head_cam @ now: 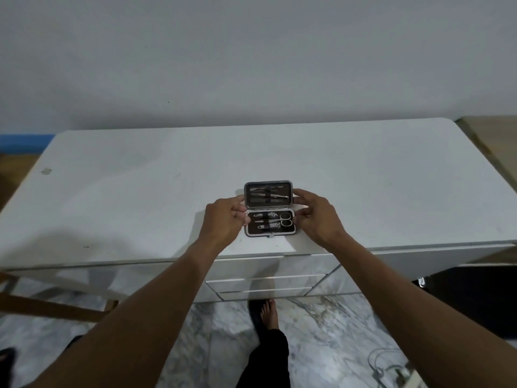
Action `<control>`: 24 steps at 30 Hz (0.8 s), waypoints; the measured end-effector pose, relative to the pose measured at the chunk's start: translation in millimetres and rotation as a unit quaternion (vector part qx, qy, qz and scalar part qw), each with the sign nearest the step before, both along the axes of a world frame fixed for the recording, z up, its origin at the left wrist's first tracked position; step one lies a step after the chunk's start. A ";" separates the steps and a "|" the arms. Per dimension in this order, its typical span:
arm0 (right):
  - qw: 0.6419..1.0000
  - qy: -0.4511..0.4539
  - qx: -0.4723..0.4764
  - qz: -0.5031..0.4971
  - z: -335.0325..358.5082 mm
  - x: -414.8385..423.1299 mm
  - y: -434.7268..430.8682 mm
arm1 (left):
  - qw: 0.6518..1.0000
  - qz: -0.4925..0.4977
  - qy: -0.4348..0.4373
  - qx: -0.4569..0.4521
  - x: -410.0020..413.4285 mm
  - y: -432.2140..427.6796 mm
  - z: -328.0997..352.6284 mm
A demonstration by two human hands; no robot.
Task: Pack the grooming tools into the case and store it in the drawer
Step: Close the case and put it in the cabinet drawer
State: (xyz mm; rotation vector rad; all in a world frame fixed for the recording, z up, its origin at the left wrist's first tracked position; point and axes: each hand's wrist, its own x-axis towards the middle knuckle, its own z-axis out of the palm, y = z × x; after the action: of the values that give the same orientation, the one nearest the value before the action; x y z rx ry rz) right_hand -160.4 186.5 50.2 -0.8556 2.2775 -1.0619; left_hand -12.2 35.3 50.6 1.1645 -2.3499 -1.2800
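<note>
Nearest the viewer, three closed drawers point(265, 281) sit in the front of the white surface point(140, 191), directly below the work. Just beyond its front edge the manicure case point(269, 208) lies open, long axis running left to right, its grooming tools point(272, 221) strapped into both halves. The left hand point(223, 219) and right hand point(316, 217) flank it equally close, fingers point(242, 212) curled and pinching the ends at the hinge line. The raised lid point(268, 195) stands farthest, so closing likely means folding it toward the viewer.
</note>
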 end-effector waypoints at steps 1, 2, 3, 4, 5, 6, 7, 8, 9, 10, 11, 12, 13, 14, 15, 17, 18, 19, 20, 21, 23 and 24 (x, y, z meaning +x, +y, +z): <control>1.000 -0.002 -0.008 -0.005 -1.2 1.1 1.0 | 1.000 0.003 0.003 -0.009 0.5 2.6 -0.4; 1.000 -0.009 -0.015 -0.011 -1.8 2.8 2.0 | 1.000 0.006 0.006 -0.007 1.1 4.7 0.0; 0.999 -0.017 -0.025 -0.017 -2.7 4.6 2.8 | 1.000 0.008 0.010 -0.003 1.6 6.4 0.8; 0.999 -0.028 -0.030 -0.024 -3.1 6.9 3.9 | 1.000 0.010 0.013 -0.004 2.2 7.6 1.0; 0.998 -0.040 -0.038 -0.032 -3.9 8.6 4.8 | 1.000 0.010 0.016 -0.009 2.9 9.0 1.2; 0.997 -0.055 -0.043 -0.042 -1.8 11.1 5.9 | 1.000 0.011 0.020 -0.012 4.2 10.6 2.0; 0.995 -0.069 -0.050 -0.053 -0.8 12.8 6.6 | 1.000 0.013 0.022 -0.015 6.4 12.8 3.1; 0.993 -0.079 -0.054 -0.065 1.0 14.6 7.5 | 1.000 0.016 0.018 -0.017 8.6 14.4 3.5; 0.992 -0.086 -0.056 -0.076 0.3 15.3 8.1 | 0.999 0.024 0.022 -0.003 10.6 14.9 2.5; 0.992 -0.086 -0.054 -0.081 1.4 17.1 9.1 | 0.998 0.036 0.035 0.034 12.7 14.9 1.4; 0.991 -0.084 -0.054 -0.085 1.4 18.7 9.8 | 0.994 0.044 0.054 0.080 14.5 14.8 0.5; 0.992 -0.080 -0.053 -0.087 1.0 20.0 10.7 | 0.990 0.056 0.067 0.115 16.3 15.0 -0.3; 0.992 -0.074 -0.056 -0.089 0.5 21.8 11.4 | 0.985 0.064 0.075 0.140 17.2 15.4 -1.7; 0.992 -0.067 -0.056 -0.093 0.3 24.0 12.4 | 0.985 0.064 0.070 0.141 17.7 16.4 -2.1; 0.991 -0.063 -0.059 -0.099 -0.5 25.7 13.7 | 0.988 0.061 0.060 0.132 18.2 18.3 -2.0; 0.990 -0.063 -0.063 -0.108 -1.2 28.9 16.0 | 0.992 0.054 0.059 0.101 20.5 24.0 -1.1; 0.990 -0.065 -0.062 -0.108 -0.5 30.8 17.2 | 0.993 0.047 0.066 0.089 21.7 26.0 -1.2; 0.990 -0.067 -0.060 -0.106 -0.6 32.2 18.4 | 0.994 0.040 0.072 0.078 23.0 27.1 -2.5; 0.991 -0.067 -0.055 -0.102 -0.2 33.4 20.0 | 0.995 0.033 0.073 0.063 24.9 27.5 -3.9; 0.992 -0.066 -0.051 -0.095 -0.1 34.4 21.3 | 0.996 0.026 0.072 0.046 26.5 28.3 -4.8; 0.994 -0.054 -0.041 -0.082 0.0 35.8 23.6 | 0.997 0.008 0.073 0.007 28.9 31.1 -5.0; 0.996 -0.042 -0.035 -0.075 0.2 36.7 24.2 | 0.997 0.003 0.075 -0.011 29.9 32.4 -5.1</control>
State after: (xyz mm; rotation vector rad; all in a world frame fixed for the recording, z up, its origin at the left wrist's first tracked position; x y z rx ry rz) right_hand -123.7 210.7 50.4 -0.6599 2.2743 -1.2256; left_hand 17.6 67.7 45.5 1.0307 -2.2458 -1.2871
